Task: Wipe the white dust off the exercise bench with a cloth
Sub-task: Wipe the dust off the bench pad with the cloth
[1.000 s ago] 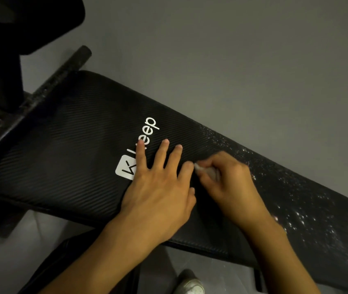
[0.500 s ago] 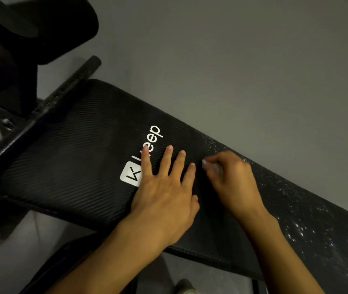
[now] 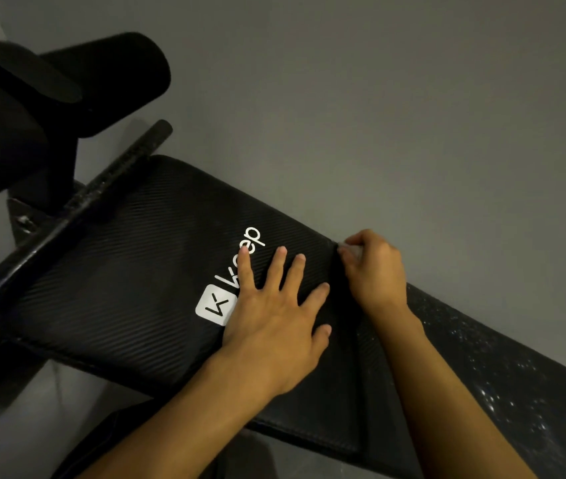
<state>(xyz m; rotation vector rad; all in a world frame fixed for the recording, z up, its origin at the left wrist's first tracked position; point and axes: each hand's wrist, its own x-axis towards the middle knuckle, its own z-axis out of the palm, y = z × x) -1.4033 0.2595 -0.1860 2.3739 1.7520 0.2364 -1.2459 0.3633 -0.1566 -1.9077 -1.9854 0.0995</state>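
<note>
Your left hand (image 3: pixel 274 326) lies flat on the black pad of the exercise bench (image 3: pixel 119 288), fingers straight and spread, partly covering the white logo (image 3: pixel 216 305). Your right hand (image 3: pixel 374 271) sits at the pad's far edge, just beside the left, fingers curled round a small pale cloth (image 3: pixel 352 251); only a corner of it shows. White dust (image 3: pixel 487 398) speckles the pad to the right of your right wrist. A black foam roller (image 3: pixel 102 81) stands at upper left.

dust-speckled black bench (image 3: pixel 119 271), bunched white cloth (image 3: pixel 353 251)
</note>
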